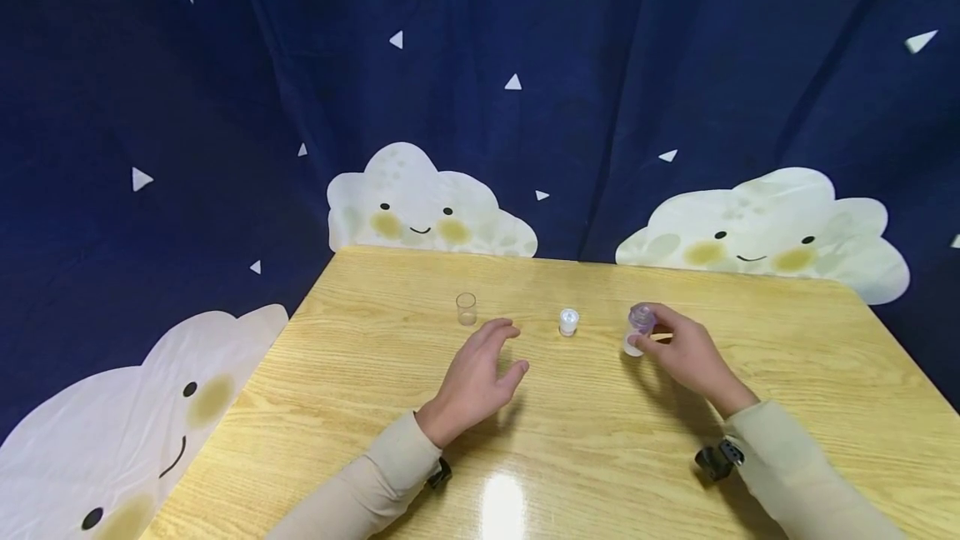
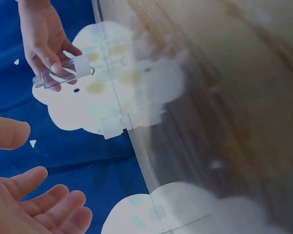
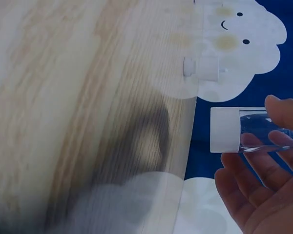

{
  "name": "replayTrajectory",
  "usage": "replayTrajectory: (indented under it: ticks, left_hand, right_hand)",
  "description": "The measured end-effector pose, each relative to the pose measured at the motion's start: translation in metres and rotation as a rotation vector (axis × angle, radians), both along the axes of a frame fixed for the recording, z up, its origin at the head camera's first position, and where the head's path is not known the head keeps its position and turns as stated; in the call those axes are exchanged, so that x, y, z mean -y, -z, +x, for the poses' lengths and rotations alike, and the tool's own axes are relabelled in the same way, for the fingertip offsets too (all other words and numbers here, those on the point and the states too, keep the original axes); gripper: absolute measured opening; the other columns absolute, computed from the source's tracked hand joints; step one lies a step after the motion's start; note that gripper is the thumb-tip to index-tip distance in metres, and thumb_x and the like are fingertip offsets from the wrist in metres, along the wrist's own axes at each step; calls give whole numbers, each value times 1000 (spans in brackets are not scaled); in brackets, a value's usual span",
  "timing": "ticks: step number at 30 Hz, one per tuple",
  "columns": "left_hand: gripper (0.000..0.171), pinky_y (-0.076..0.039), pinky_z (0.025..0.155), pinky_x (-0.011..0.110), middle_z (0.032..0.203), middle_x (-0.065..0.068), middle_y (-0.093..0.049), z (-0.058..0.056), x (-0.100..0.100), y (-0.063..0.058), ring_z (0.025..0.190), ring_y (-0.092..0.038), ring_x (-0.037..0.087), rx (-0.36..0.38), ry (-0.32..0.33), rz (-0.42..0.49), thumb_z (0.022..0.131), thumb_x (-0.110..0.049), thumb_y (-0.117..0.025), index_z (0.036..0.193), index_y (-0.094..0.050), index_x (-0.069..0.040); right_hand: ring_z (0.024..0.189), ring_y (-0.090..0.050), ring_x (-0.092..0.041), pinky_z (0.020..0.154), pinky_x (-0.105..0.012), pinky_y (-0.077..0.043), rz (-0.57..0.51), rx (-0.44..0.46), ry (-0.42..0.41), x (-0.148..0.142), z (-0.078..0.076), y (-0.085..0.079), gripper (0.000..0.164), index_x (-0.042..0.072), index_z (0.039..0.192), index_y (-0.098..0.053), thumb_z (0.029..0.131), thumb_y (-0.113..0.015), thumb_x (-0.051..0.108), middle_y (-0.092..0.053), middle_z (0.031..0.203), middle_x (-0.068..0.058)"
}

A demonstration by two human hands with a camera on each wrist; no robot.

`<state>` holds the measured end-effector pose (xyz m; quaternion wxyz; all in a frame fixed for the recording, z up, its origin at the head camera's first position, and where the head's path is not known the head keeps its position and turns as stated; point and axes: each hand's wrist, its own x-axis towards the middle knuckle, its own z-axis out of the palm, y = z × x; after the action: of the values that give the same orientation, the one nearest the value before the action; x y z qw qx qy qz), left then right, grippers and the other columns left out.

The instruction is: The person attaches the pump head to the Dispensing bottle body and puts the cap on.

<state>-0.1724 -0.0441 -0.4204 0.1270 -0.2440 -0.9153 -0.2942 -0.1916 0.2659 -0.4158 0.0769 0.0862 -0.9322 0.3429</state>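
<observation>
In the head view my right hand (image 1: 686, 352) grips a small clear bottle (image 1: 641, 319) upright above the table, thumb on the near side and fingers on the far side. The bottle's lower end is a white band (image 3: 225, 129), and its narrower top points up. My left hand (image 1: 476, 377) hovers over the middle of the table with fingers loosely spread and nothing in them. Beyond it stands a clear open cylinder (image 1: 467, 309), like a cap. Between the hands stands a small white nozzle piece (image 1: 568, 322), its thin tip showing in the right wrist view.
The wooden table (image 1: 585, 440) has its far edge against a dark blue curtain (image 1: 465, 65) printed with smiling clouds and white triangles. A black wrist camera (image 1: 720, 458) sits below the right sleeve.
</observation>
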Motion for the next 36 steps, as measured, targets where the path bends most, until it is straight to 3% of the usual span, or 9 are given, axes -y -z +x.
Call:
replayTrajectory:
  ticks: [12,23,36]
  left_hand:
    - [47,-41,101,37,135,4,-47,0,0,-2,122,-49,22,2,0,-5,86,-35,-58,124,-52,-9]
    - [46,-41,101,37,135,5,-47,0,1,-1,122,-49,21,1,4,-8,86,-35,-57,124,-53,-9]
    - [46,-41,101,36,136,5,-47,-1,2,0,123,-48,21,12,-3,-16,86,-36,-57,124,-53,-9]
  right_hand:
    - [92,-65,-28,66,-26,-50,25,-56,-43,13,6,2,40,12,118,-57,81,-69,21,-68,99,-8]
    - [90,-61,-20,69,-25,-52,24,-38,-54,18,8,1,40,12,119,-56,82,-68,22,-65,96,-6]
    - [93,-64,-27,63,-22,-51,16,-21,-66,18,8,3,42,13,119,-55,81,-69,25,-65,102,-10]
